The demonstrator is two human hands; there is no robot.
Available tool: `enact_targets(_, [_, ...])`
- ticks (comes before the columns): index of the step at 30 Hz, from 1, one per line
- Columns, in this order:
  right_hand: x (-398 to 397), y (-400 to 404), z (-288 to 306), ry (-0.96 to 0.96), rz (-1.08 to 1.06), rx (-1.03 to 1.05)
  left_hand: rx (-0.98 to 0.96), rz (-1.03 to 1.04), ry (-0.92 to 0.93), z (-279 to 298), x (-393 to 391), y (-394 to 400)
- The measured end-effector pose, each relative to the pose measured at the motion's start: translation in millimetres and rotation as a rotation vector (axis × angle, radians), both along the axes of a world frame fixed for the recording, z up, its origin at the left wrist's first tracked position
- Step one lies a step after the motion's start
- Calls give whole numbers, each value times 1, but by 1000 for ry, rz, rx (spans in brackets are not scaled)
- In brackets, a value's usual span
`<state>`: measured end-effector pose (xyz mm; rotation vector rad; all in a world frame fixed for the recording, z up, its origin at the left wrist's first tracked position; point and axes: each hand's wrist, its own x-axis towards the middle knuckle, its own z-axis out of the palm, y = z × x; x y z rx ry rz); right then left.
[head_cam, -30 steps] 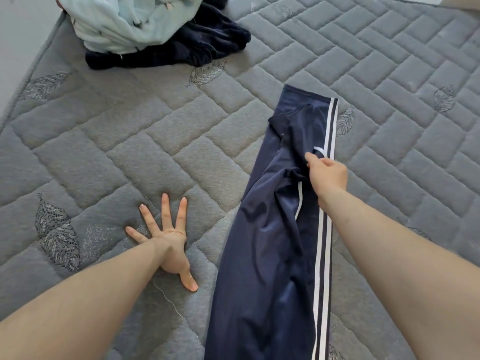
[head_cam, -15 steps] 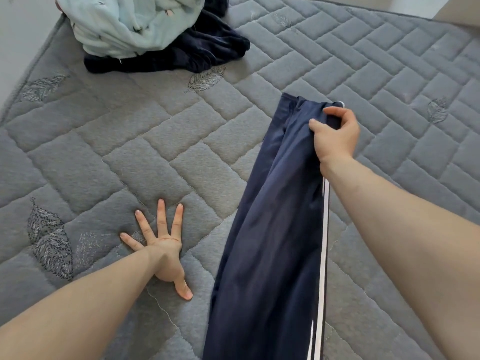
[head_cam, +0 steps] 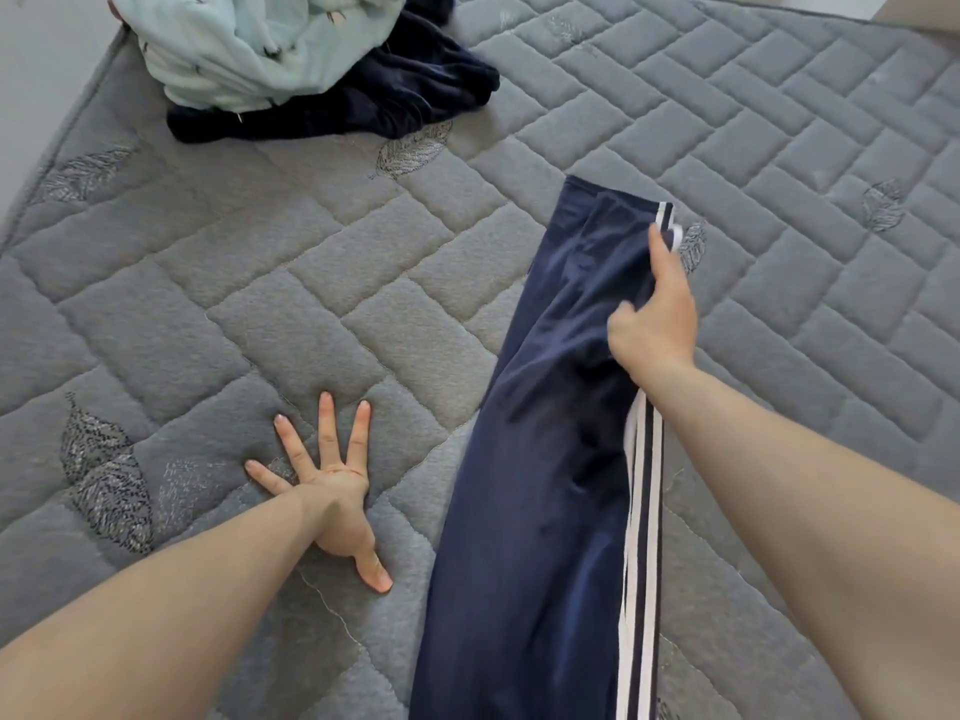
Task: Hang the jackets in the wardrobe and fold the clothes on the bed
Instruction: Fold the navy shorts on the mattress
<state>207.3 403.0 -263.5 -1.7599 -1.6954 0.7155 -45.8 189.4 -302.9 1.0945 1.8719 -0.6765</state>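
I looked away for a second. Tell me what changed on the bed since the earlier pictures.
The right hand slid up the navy pants to their far end, then drew back a little; it grips the fabric throughout, and the bunched folds are now smoothed. The left hand stays flat on the mattress, and the clothes pile is untouched.

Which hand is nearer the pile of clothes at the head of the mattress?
Left. The left hand presses flat on the mattress below the pile; the right hand grips the navy track pants, farther right.
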Motion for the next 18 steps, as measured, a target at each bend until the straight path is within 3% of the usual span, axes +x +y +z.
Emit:
enact_targets(4, [-9, 10, 21, -140, 177, 220, -2, -4, -1, 0, 0, 0])
enact_targets(8, [10, 1, 3, -356, 108, -102, 0, -3, -1, -1, 0, 0])
enact_targets(12, [28, -26, -30, -315, -66, -463, 6, -6, -2, -3, -1, -1])
enact_targets(18, [22, -49, -42, -277, -80, -318, 8, 1, -4, -9, -3, -1])
